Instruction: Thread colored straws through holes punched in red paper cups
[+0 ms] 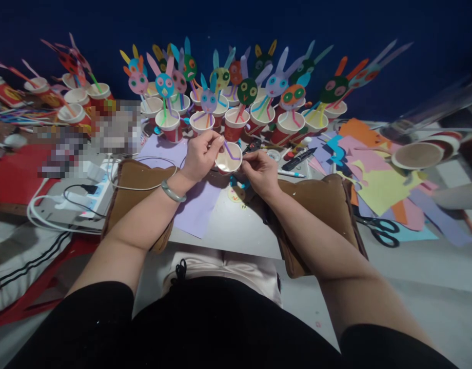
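A paper cup with a pale inside is held over the table, its mouth tipped towards me. A bent purple straw runs from the fingertips of my left hand into the cup. Thumb and fingers of that hand are closed on the straw at the cup's left rim. At the cup's right side my right hand is pinched; what lies between its fingertips is too small to make out. Beneath the cup is a round yellow paper piece with markings.
Behind stand several red cups with paper rabbit heads on straws. Brown cushions lie under both forearms. Scissors, coloured paper scraps and a black marker are at right. A power strip with cables lies left.
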Demonstrator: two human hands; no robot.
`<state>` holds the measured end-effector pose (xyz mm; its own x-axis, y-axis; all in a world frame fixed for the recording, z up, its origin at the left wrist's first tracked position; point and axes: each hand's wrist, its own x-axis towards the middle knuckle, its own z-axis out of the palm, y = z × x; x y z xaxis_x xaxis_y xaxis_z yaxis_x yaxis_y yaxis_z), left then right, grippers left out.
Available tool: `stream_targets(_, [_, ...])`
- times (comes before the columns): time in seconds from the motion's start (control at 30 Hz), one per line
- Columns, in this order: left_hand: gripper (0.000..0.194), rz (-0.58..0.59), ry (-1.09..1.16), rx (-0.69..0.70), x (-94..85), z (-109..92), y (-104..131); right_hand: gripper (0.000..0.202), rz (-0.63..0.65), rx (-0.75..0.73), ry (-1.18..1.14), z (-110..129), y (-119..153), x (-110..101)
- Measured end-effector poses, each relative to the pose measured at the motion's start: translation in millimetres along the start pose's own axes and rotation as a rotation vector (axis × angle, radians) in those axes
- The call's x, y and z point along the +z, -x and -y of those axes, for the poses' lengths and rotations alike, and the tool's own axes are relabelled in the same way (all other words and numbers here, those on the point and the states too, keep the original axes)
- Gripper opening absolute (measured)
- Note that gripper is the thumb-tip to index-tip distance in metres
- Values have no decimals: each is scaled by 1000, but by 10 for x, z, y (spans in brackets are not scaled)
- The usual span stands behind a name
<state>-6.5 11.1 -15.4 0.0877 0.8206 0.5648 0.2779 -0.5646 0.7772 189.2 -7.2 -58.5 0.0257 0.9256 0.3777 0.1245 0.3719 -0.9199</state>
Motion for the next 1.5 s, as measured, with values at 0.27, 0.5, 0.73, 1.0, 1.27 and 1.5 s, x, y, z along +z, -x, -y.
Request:
stream_targets(0.27, [45, 93, 148, -28, -48, -17, -89, 13, -13, 65, -29, 0, -21, 5])
stream_targets(0.5, [42, 189, 248, -126, -74, -31, -122, 27, 3, 67, -65, 70, -80, -36])
stream_targets(0.73, [49, 239, 275, -131, -88, -62, -131, 41, 30, 22, -58, 112, -105, -72])
stream_targets(1.0, [49, 332, 372, -196, -83, -98, -131, 54, 7, -12, -71, 103, -104, -40])
stream_targets(1.27, [53, 262, 313, -142, -12, 11, -121, 56, -6, 2, -77, 72, -115, -37])
stream_targets(1.5, [51, 244, 202, -7, 87, 35, -30, 56, -43, 12, -47, 55, -153, -63])
